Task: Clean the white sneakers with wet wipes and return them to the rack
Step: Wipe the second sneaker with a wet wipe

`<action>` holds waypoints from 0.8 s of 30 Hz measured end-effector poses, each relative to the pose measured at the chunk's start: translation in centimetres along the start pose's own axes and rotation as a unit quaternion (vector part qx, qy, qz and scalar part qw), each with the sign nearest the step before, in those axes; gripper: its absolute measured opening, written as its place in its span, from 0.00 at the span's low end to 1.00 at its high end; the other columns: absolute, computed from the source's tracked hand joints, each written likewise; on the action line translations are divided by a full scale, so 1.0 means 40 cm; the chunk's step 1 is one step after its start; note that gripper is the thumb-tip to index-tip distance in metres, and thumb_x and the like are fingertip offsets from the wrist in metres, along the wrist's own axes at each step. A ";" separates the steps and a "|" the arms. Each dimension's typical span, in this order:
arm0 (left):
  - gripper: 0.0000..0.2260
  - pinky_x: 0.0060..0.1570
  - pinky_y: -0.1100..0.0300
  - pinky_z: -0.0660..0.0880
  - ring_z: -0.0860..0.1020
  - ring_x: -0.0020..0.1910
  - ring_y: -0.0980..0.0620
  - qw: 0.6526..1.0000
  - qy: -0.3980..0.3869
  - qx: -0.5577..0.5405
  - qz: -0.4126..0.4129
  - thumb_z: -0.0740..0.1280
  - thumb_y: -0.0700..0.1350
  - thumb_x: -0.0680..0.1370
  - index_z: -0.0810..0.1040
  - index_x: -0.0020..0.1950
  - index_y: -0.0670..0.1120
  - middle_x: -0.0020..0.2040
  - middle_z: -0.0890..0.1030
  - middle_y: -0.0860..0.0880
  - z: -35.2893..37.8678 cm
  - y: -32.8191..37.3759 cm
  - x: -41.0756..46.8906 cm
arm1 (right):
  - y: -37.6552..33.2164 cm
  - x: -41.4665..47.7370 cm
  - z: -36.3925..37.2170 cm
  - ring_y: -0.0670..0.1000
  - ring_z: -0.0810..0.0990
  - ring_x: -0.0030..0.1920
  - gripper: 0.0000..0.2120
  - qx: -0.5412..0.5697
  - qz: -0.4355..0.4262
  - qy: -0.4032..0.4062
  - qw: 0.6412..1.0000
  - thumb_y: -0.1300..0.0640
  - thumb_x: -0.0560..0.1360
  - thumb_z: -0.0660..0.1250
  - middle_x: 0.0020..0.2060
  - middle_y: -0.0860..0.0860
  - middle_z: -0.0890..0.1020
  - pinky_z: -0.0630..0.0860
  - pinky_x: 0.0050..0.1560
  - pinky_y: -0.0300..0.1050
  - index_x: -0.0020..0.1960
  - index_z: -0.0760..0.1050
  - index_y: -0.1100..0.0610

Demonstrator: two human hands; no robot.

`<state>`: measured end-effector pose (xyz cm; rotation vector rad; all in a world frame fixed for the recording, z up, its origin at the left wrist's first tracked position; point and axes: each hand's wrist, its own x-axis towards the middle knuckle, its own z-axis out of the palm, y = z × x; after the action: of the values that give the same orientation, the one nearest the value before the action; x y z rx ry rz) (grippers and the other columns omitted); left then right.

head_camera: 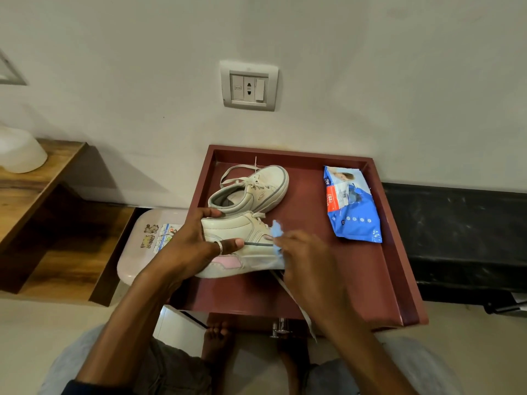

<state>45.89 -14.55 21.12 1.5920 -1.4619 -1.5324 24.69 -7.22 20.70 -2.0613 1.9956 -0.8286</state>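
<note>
Left hand (196, 240) clamped on the heel end of the near sneaker (242, 246), thumb across its side, fingers curled over the collar. Right hand (305, 258) closed on a bunched wet wipe (277, 238), pressed against the shoe's side near the laces. Shoe tipped on its side between the two hands, sole edge toward the body, resting low over the red worktop (370, 280).

Just beyond the left hand: second sneaker (251, 186), upright, touching or nearly touching the held one, laces loose. Beyond and outward of the right hand: blue wipe pack (352, 203), flat, well apart from both shoes.

Likely trouble: a loose lace (293, 297) trailing from the held shoe, under the right wrist and over the worktop's near edge, apt to snag on a broad stroke. A hard scrub away from the body could shove the far sneaker toward the raised rim (285, 155). A thin, crumpled wipe may tear or slip from the grip.

Raised lip on the far side and on the flank outward of the right hand; near side open above the knees. Bare surface under and outward of the right hand for turning the shoe; little slack beyond the left. No rack in view.
</note>
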 end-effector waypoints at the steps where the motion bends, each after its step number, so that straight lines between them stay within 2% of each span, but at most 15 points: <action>1: 0.35 0.58 0.47 0.81 0.84 0.54 0.50 1.000 -0.001 0.000 -0.001 0.84 0.55 0.60 0.73 0.62 0.58 0.57 0.84 0.51 -0.001 -0.004 0.002 | -0.020 -0.009 0.009 0.54 0.82 0.45 0.18 -0.003 -0.018 -0.013 1.000 0.71 0.64 0.74 0.46 0.53 0.84 0.80 0.45 0.47 0.51 0.84 0.59; 2: 0.35 0.58 0.47 0.81 0.84 0.54 0.50 1.000 -0.002 0.000 -0.002 0.85 0.55 0.60 0.73 0.62 0.58 0.57 0.84 0.51 -0.002 -0.006 0.004 | -0.018 -0.009 0.015 0.55 0.82 0.44 0.19 -0.005 -0.029 -0.017 0.999 0.72 0.62 0.75 0.45 0.53 0.84 0.80 0.43 0.47 0.51 0.84 0.60; 3: 0.35 0.58 0.47 0.81 0.84 0.54 0.50 1.000 -0.004 0.000 -0.001 0.84 0.55 0.60 0.73 0.63 0.57 0.57 0.84 0.51 -0.002 -0.006 0.004 | 0.003 -0.002 0.015 0.56 0.81 0.42 0.17 -0.010 -0.024 -0.012 1.000 0.71 0.63 0.74 0.44 0.53 0.84 0.79 0.40 0.48 0.51 0.84 0.60; 5: 0.35 0.58 0.47 0.81 0.84 0.55 0.50 1.000 -0.002 0.008 0.003 0.83 0.55 0.60 0.72 0.63 0.57 0.58 0.83 0.51 -0.001 -0.005 0.004 | 0.068 0.021 -0.004 0.55 0.80 0.39 0.08 -0.045 0.040 0.012 0.998 0.64 0.73 0.71 0.39 0.53 0.83 0.76 0.36 0.47 0.51 0.84 0.58; 6: 0.35 0.58 0.48 0.81 0.84 0.55 0.50 1.000 -0.002 0.011 0.005 0.83 0.55 0.60 0.72 0.64 0.57 0.58 0.83 0.51 0.000 -0.004 0.004 | 0.102 0.032 -0.017 0.54 0.80 0.38 0.06 -0.048 0.080 0.018 0.996 0.61 0.77 0.69 0.38 0.53 0.83 0.75 0.36 0.46 0.50 0.84 0.58; 8: 0.35 0.59 0.48 0.81 0.84 0.55 0.50 1.000 -0.003 0.011 0.008 0.83 0.55 0.60 0.72 0.64 0.56 0.58 0.83 0.51 0.000 -0.003 0.004 | 0.121 0.038 -0.030 0.55 0.82 0.38 0.06 -0.007 0.113 0.029 0.993 0.61 0.77 0.68 0.38 0.55 0.84 0.78 0.39 0.49 0.47 0.84 0.59; 10: 0.35 0.59 0.48 0.80 0.84 0.55 0.50 1.000 -0.002 0.013 0.008 0.82 0.55 0.60 0.72 0.63 0.57 0.58 0.83 0.51 0.000 -0.004 0.005 | 0.064 0.028 -0.017 0.55 0.82 0.40 0.08 0.011 0.069 0.031 0.997 0.64 0.75 0.66 0.40 0.55 0.84 0.80 0.42 0.53 0.49 0.84 0.60; 12: 0.35 0.58 0.48 0.81 0.84 0.55 0.50 1.000 -0.002 0.015 0.011 0.82 0.54 0.60 0.72 0.63 0.57 0.58 0.83 0.51 0.000 -0.008 0.006 | -0.006 0.007 0.007 0.55 0.82 0.43 0.13 0.014 -0.001 0.005 1.000 0.67 0.69 0.68 0.44 0.53 0.84 0.81 0.43 0.50 0.52 0.84 0.59; 14: 0.35 0.58 0.49 0.81 0.84 0.54 0.50 1.000 -0.003 0.012 0.015 0.82 0.53 0.61 0.72 0.64 0.55 0.58 0.83 0.51 0.002 -0.006 0.005 | -0.008 0.009 0.016 0.55 0.81 0.41 0.10 -0.002 -0.031 -0.001 1.000 0.65 0.70 0.67 0.41 0.52 0.84 0.80 0.39 0.49 0.49 0.84 0.59; 16: 0.34 0.57 0.50 0.82 0.84 0.54 0.51 1.000 -0.002 0.002 0.018 0.81 0.53 0.62 0.71 0.64 0.55 0.58 0.83 0.50 0.003 -0.004 0.004 | 0.042 0.028 0.008 0.56 0.79 0.38 0.14 -0.013 0.017 0.012 1.000 0.58 0.77 0.59 0.38 0.53 0.83 0.77 0.37 0.50 0.46 0.84 0.60; 18: 0.33 0.57 0.50 0.82 0.84 0.54 0.52 1.000 -0.007 0.009 0.025 0.81 0.54 0.63 0.71 0.64 0.55 0.58 0.83 0.51 0.000 -0.006 0.003 | 0.106 0.040 -0.007 0.54 0.79 0.37 0.12 -0.036 0.080 0.010 0.996 0.59 0.79 0.62 0.37 0.53 0.82 0.74 0.36 0.47 0.47 0.84 0.60; 20: 0.30 0.56 0.51 0.82 0.84 0.53 0.53 0.999 -0.012 0.024 0.031 0.80 0.56 0.67 0.71 0.64 0.56 0.58 0.83 0.52 -0.004 -0.010 0.007 | 0.127 0.042 -0.015 0.53 0.80 0.36 0.06 -0.030 0.115 0.026 0.993 0.62 0.77 0.68 0.37 0.54 0.83 0.75 0.35 0.46 0.47 0.84 0.60; 22: 0.23 0.51 0.55 0.82 0.85 0.48 0.56 0.999 -0.006 0.031 0.031 0.74 0.59 0.73 0.71 0.63 0.55 0.54 0.84 0.52 0.003 0.001 0.000 | 0.097 0.035 -0.009 0.54 0.81 0.37 0.05 -0.014 0.105 0.048 0.993 0.64 0.75 0.70 0.38 0.55 0.84 0.79 0.38 0.48 0.48 0.84 0.60; 24: 0.17 0.43 0.62 0.80 0.84 0.43 0.61 0.998 0.006 0.045 0.034 0.66 0.61 0.78 0.72 0.61 0.52 0.52 0.84 0.51 0.012 0.013 -0.008 | 0.036 0.022 0.005 0.53 0.81 0.39 0.09 -0.018 0.057 0.061 0.996 0.66 0.73 0.71 0.41 0.53 0.84 0.80 0.40 0.49 0.52 0.83 0.59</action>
<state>45.35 -14.27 21.59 1.5815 -1.5832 -1.4356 23.47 -8.28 20.09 -1.9373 2.1833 -0.9244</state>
